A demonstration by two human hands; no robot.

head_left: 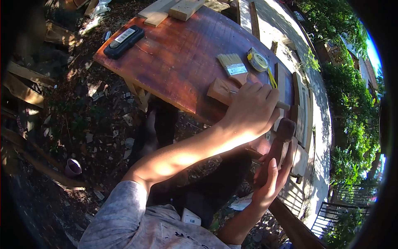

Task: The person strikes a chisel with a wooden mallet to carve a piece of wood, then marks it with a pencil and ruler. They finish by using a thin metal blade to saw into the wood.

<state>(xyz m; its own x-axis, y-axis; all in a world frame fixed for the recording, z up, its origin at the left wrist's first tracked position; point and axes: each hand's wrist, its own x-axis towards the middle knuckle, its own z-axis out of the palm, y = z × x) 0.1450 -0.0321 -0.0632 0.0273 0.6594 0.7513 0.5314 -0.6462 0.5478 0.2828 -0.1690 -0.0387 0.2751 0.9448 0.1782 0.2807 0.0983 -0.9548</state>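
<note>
My left hand (pixel 253 106) is closed round a thin tool, whose light handle end (pixel 282 105) sticks out to the right and whose thin shaft lies over a small wooden block (pixel 220 91) at the table's near edge. Lower right, my right hand (pixel 271 176) wraps round a dark wooden piece (pixel 285 129), held upright just below the tool's handle end. Beyond my left hand lie a flat paintbrush (pixel 234 68) and a yellow tape measure (pixel 258 60) with some tape out.
The reddish wooden table (pixel 174 62) holds a dark case (pixel 124 41) with a white label at its left corner and light wood boards (pixel 186 8) at the far edge. More wood pieces (pixel 301 120) lie at the right. A cup (pixel 73 167) stands on the littered ground.
</note>
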